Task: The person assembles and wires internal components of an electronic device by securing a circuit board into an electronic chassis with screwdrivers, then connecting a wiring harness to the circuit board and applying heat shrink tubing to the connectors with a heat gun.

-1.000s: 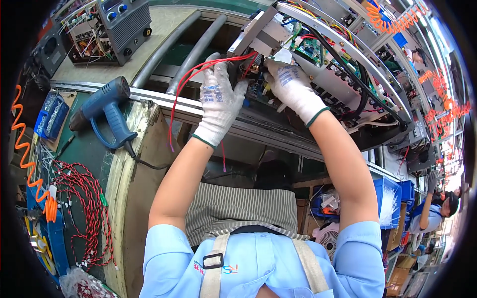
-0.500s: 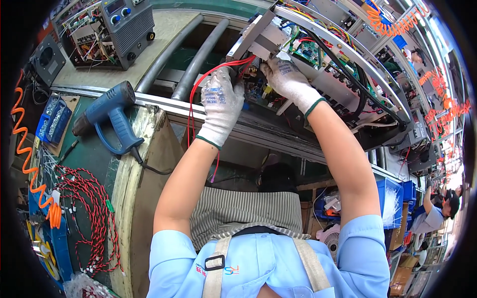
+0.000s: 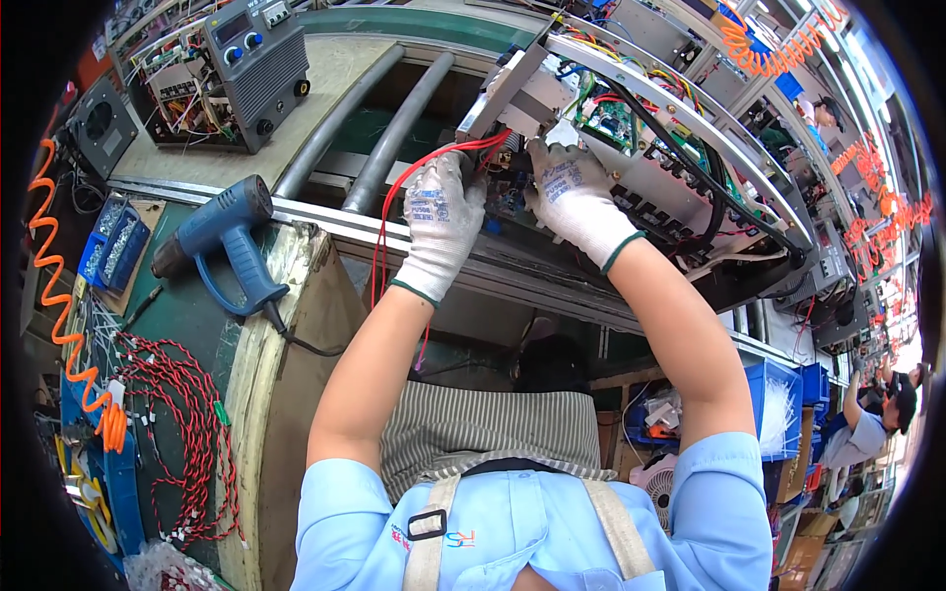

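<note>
Both my hands wear white knitted gloves with green cuffs and reach into the near end of an open machine chassis (image 3: 680,202). My left hand (image 3: 439,212) has its fingers curled inward at the opening; red wires (image 3: 391,187) arch over its fingertips and hang down along its left side. What these fingers grip is hidden. My right hand (image 3: 574,192) is bent over the chassis's inner parts beside a metal bracket (image 3: 540,94), fingers closed and their tips out of sight. Behind it sits a green circuit board (image 3: 613,120) among coloured wires.
A blue heat gun (image 3: 232,246) lies on the bench at left, near blue trays of screws (image 3: 113,246) and a bundle of red-black twisted wires (image 3: 187,443). Steel rollers (image 3: 399,133) and another open machine (image 3: 222,79) are beyond. Blue bins (image 3: 774,409) stand at right.
My right hand has drawn slightly back toward me, its fingers more bent. My left hand stays by the red wires, a little lower. The whole view has shifted slightly.
</note>
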Available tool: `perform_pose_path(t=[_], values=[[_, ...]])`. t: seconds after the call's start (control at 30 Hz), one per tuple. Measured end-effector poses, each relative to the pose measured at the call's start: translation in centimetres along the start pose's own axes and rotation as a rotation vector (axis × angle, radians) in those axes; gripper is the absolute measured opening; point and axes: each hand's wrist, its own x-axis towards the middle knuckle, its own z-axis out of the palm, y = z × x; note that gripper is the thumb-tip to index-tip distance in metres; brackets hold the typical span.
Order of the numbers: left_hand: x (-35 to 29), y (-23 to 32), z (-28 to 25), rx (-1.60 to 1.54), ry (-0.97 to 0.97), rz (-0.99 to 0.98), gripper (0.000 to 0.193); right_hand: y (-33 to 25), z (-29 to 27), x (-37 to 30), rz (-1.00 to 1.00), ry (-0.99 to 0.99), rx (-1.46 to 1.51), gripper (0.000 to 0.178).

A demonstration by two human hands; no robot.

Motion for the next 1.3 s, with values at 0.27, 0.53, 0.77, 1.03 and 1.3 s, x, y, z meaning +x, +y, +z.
perform_pose_path(t=[0.27, 0.53, 0.77, 1.03, 1.3], values=[[-0.5, -0.1, 1.5, 0.068, 0.001, -0.021, 0.032, -2.1, 0.3, 1.8, 0.113, -0.088, -0.086, 0.03], [-0.4, -0.6, 1.1, -0.032, -0.028, 0.097, 0.033, -0.5, 1.5, -1.8, 0.027, 0.093, 0.08, 0.059], [-1.0, -0.4, 1.3, -0.085, -0.045, 0.15, 0.034, -0.9, 2.7, -3.2, 0.082, 0.245, 0.537, 0.068], [-0.6, -11.6, 3.4, -0.228, -0.121, -0.062, 0.052, -2.4, 0.8, -7.1, -0.215, 0.447, 1.017, 0.063], [3.7, -3.2, -0.8, 0.16, -0.144, -0.094, 0.062, 13.5, 9.1, -13.4, 0.758, 1.29, 0.772, 0.09]])
